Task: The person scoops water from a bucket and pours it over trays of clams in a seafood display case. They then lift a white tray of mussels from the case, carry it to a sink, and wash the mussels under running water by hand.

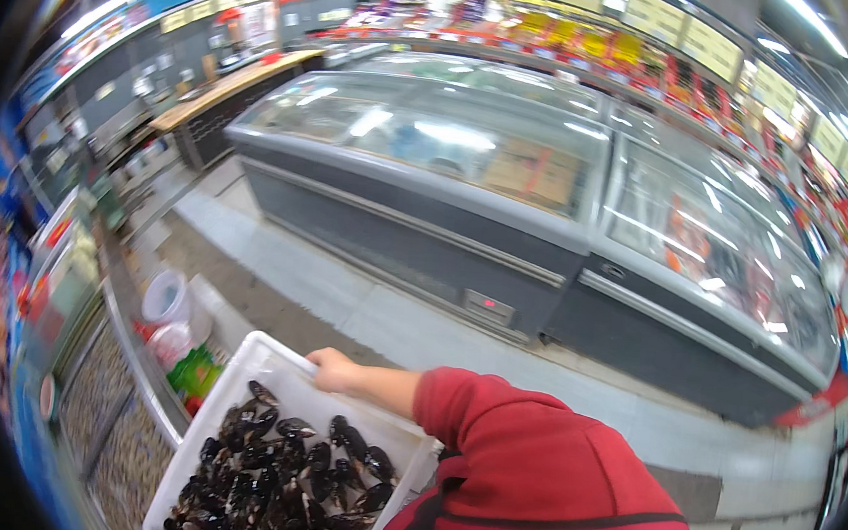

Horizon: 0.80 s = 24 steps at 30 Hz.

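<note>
Left grip: out of view; cannot tell its state
Dark mussels: heaped inside the white tray, below and left of the right grip
Right grip: pinching the tray's far rim
Grey freezer: beyond the tray

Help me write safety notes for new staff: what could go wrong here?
The crate might slip or tip, since only one hand shows on its rim, near a corner. Loose mussels could spill out, as no lid covers them. The white bucket close by might get knocked.
</note>
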{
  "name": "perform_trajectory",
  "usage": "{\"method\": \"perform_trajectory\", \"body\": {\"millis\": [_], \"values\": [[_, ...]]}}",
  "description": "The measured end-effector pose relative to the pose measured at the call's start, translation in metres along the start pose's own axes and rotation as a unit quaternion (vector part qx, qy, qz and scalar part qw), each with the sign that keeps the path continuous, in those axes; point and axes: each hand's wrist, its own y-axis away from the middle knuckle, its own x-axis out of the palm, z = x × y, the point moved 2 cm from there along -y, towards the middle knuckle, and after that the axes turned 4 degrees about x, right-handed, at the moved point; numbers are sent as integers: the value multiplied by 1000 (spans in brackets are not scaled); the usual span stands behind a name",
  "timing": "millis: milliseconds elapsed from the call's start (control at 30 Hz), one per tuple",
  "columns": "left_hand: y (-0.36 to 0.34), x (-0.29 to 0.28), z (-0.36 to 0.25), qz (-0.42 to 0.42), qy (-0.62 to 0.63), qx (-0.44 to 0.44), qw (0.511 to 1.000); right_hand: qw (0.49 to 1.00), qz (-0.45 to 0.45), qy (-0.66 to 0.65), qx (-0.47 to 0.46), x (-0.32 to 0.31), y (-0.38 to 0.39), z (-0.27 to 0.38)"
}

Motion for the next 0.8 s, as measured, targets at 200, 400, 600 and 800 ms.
{"method": "perform_trajectory", "body": {"millis": [200, 400, 600, 800], "values": [[-122, 151, -27, 76, -15, -29, 997, 986, -50, -146, 64, -124, -106, -48], [-281, 295, -80, 111, -13, -37, 993, 967, -205, -154, 15, -274, -251, -43], [-455, 367, -119, 117, -13, -61, 991, 951, -259, -164, 31, -392, -374, 36], [-645, 407, -154, 130, -18, -64, 989, 941, -300, -146, 46, -434, -529, 75]]}}
